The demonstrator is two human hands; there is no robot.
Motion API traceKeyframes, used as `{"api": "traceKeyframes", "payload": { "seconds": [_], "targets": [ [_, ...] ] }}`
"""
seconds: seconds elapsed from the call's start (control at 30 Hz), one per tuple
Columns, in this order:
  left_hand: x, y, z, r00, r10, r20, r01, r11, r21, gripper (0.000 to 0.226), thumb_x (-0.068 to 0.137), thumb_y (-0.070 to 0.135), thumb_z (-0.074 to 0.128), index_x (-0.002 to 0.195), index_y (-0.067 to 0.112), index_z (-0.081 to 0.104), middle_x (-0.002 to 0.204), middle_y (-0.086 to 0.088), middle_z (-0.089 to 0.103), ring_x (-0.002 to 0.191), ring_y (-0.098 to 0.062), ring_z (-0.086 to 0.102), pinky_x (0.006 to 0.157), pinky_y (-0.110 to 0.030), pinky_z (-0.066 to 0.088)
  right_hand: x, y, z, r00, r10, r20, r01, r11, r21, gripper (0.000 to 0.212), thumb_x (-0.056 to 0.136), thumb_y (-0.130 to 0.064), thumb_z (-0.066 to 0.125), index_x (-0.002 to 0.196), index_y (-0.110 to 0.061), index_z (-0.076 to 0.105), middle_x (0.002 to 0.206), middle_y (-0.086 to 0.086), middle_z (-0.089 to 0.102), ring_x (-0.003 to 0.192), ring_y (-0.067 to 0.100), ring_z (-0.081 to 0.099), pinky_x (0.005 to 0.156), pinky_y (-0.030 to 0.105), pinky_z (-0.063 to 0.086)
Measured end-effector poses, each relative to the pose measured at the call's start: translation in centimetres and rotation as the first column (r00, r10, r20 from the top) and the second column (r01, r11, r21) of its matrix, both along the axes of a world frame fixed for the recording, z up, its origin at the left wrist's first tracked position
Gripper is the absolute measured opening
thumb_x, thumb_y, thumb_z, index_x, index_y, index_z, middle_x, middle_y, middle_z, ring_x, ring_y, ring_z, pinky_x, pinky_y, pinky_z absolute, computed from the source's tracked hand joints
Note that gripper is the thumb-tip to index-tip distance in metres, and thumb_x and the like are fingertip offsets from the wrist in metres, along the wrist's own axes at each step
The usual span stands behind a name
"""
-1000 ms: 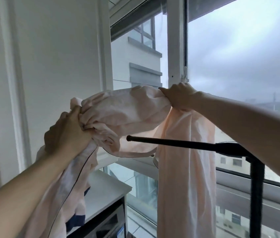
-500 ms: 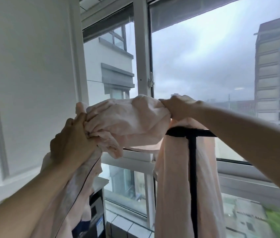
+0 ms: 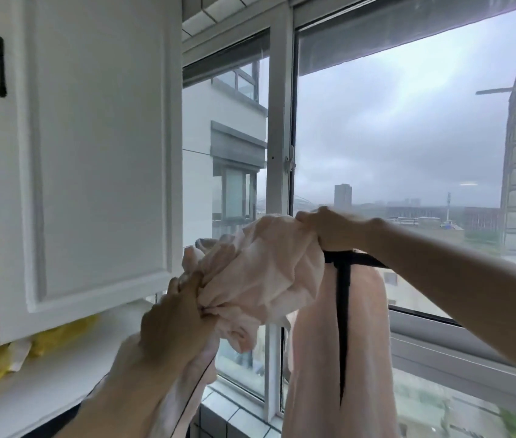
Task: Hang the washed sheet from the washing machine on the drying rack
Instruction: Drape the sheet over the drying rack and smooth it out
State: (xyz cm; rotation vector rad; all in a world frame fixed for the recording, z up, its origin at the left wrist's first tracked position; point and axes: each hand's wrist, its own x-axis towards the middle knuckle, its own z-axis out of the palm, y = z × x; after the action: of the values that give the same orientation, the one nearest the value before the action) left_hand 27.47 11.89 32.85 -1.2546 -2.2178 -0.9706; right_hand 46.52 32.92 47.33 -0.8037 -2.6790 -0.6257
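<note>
The right hand (image 3: 334,230) clamps a fistful of the pink sheet (image 3: 263,273), fingers curled over the cloth. Just under that hand runs the black top bar of the rack (image 3: 343,311), whose post drops straight down from below the wrist. One length of sheet already hangs from under the right hand, falling behind the post. The left hand (image 3: 180,317), lower and nearer the body, grips another bunch with its fingers closed round it. Between the two hands the cloth is a crumpled wad, and a further tail falls below the left hand along the forearm. The step in hand looks like feeding that wad over the bar. To do it well, the right hand should probably pin the draped part against the bar so the wet weight cannot drag it off. Meanwhile the left lifts its bunch level with the right hand and passes it across, shaking out folds on the way. One risk is the tail below the left hand snagging on the shelf under the white cabinet (image 3: 92,153) to that hand's left. Another is the load hanging lopsided and sliding off the bar's end.
</note>
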Motion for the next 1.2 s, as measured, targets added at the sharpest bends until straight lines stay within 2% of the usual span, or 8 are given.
{"api": "traceKeyframes", "payload": {
  "seconds": [0.13,0.33,0.47,0.7,0.87,1.0,1.1,1.2],
  "targets": [
    [2.1,0.5,-1.6,0.999,-0.004,0.033,0.006,0.998,-0.061,0.068,0.084,0.043,0.057,0.144,0.034,0.026,0.128,-0.002,0.047,0.107,-0.031,0.058,0.082,-0.037,0.048,0.7,-1.4,-1.7,0.996,0.089,0.007,-0.088,0.988,-0.124,0.058,0.082,-0.001,0.049,0.134,-0.023,0.035,0.119,0.006,0.053,0.096,0.019,0.051,0.058,0.018,0.041],
    [4.9,1.8,-3.4,0.998,-0.027,0.051,0.034,0.991,-0.132,0.074,0.080,0.054,0.058,0.143,0.034,0.025,0.122,0.000,0.048,0.105,-0.031,0.059,0.083,-0.037,0.048,0.8,-2.2,-2.8,0.975,0.207,0.084,-0.192,0.968,-0.161,0.084,0.078,-0.006,0.060,0.147,-0.038,0.024,0.145,0.002,0.036,0.125,0.023,0.044,0.092,0.040,0.050],
    [6.2,2.4,-4.7,0.994,-0.063,0.088,0.073,0.990,-0.123,0.068,0.080,0.057,0.056,0.139,0.034,0.029,0.119,0.000,0.049,0.105,-0.034,0.059,0.085,-0.039,0.048,1.4,-2.6,-3.8,0.953,0.237,0.189,-0.242,0.970,0.004,0.076,0.081,-0.013,0.059,0.145,-0.040,0.027,0.153,-0.004,0.026,0.136,0.024,0.030,0.112,0.041,0.033],
    [6.1,3.6,-6.3,0.985,-0.063,0.163,0.081,0.991,-0.105,0.071,0.074,0.066,0.055,0.135,0.038,0.032,0.108,-0.001,0.054,0.103,-0.033,0.059,0.084,-0.039,0.047,1.9,-2.3,-5.6,0.966,0.201,0.162,-0.234,0.945,0.228,0.054,0.094,-0.028,0.054,0.143,-0.042,0.035,0.153,-0.005,0.027,0.137,0.027,0.028,0.105,0.050,0.037],
    [5.8,3.9,-6.8,0.983,-0.086,0.162,0.097,0.993,-0.065,0.066,0.074,0.062,0.055,0.131,0.039,0.033,0.102,0.000,0.054,0.101,-0.034,0.059,0.082,-0.040,0.047,1.3,-3.0,-8.3,0.960,0.273,-0.069,-0.240,0.921,0.306,0.053,0.070,-0.015,0.075,0.121,-0.021,0.063,0.128,0.009,0.056,0.118,0.036,0.050,0.097,0.055,0.044],
    [4.9,4.4,-7.2,0.981,-0.098,0.168,0.111,0.991,-0.074,0.066,0.072,0.064,0.058,0.129,0.041,0.035,0.098,0.002,0.053,0.098,-0.031,0.059,0.079,-0.038,0.046,1.7,-3.4,-11.0,0.855,0.298,-0.423,-0.190,0.941,0.280,0.043,0.074,-0.012,0.064,0.116,-0.012,0.063,0.121,0.011,0.055,0.113,0.034,0.049,0.094,0.049,0.046],
    [4.1,5.2,-7.8,0.972,-0.122,0.201,0.139,0.988,-0.073,0.065,0.069,0.064,0.057,0.127,0.043,0.036,0.097,0.001,0.054,0.098,-0.031,0.059,0.080,-0.039,0.047,1.6,-4.4,-12.8,0.700,0.074,-0.710,-0.028,0.997,0.076,0.037,0.082,-0.010,0.054,0.119,-0.009,0.054,0.120,0.014,0.046,0.104,0.033,0.044,0.087,0.045,0.046],
    [3.5,6.2,-8.4,0.963,-0.173,0.209,0.189,0.980,-0.059,0.064,0.070,0.062,0.056,0.127,0.044,0.034,0.096,0.001,0.055,0.097,-0.032,0.059,0.081,-0.040,0.048,0.2,-6.0,-15.0,0.598,-0.168,-0.783,-0.078,0.961,-0.266,0.043,0.094,-0.027,0.048,0.132,-0.007,0.039,0.127,0.017,0.042,0.112,0.033,0.045,0.088,0.043,0.043]
  ]
}}
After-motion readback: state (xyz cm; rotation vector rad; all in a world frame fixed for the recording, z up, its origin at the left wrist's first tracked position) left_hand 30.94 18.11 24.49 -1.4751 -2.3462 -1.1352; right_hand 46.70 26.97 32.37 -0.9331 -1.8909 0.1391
